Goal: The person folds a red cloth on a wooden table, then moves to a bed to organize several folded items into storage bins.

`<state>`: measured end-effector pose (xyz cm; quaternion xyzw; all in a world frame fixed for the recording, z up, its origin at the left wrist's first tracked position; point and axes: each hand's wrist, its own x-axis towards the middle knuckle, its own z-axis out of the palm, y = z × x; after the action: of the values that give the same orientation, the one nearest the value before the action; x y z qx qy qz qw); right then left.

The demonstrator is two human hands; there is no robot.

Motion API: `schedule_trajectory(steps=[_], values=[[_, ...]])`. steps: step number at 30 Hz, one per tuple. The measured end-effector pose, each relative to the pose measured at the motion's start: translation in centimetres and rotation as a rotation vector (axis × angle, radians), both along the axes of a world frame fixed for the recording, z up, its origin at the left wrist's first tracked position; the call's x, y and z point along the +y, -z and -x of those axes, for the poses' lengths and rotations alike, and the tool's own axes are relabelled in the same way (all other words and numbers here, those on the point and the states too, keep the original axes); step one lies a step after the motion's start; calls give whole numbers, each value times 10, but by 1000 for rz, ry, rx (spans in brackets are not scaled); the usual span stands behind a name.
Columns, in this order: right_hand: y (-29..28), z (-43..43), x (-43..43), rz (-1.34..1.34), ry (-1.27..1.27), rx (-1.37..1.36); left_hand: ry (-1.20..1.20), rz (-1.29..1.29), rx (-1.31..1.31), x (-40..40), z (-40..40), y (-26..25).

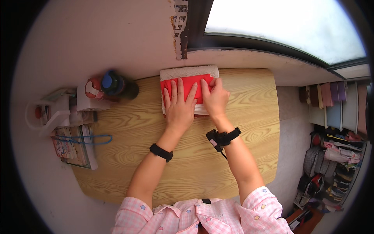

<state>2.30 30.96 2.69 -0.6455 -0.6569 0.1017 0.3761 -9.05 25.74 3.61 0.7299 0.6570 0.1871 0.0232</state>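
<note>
A folded red cloth lies on a stack of folded white textile at the back of the wooden table. The lower edge of the stack shows white layers and a narrow strip of darker red. My left hand rests flat on the red cloth, its fingers spread and pointing away from me. At the cloth's right edge is my right hand, with the thumb laid on the cloth and the other fingers curled. Whether those fingers pinch the edge is hidden. Both wrists wear black straps.
The table stands against a wall. On its left are a dark bottle with a blue lid, a red bottle, a white box and books. At right, shelves hold folded clothes.
</note>
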Motion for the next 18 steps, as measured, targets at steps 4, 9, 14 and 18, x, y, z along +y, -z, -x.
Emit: schedule_trajectory(steps=[4, 9, 14, 18], values=[[-17, -29, -8, 153, 128, 221, -24, 15, -10, -3, -4, -1], [-41, -18, -3, -265, -240, 157, -71, 46, 36, -5, -4, -4], [-5, 0, -4, -74, -438, -131, -39, 100, 76, -4, -1, -2], [-4, -1, -9, 83, -427, -319, -112, 63, -34, -6, 5, 6]])
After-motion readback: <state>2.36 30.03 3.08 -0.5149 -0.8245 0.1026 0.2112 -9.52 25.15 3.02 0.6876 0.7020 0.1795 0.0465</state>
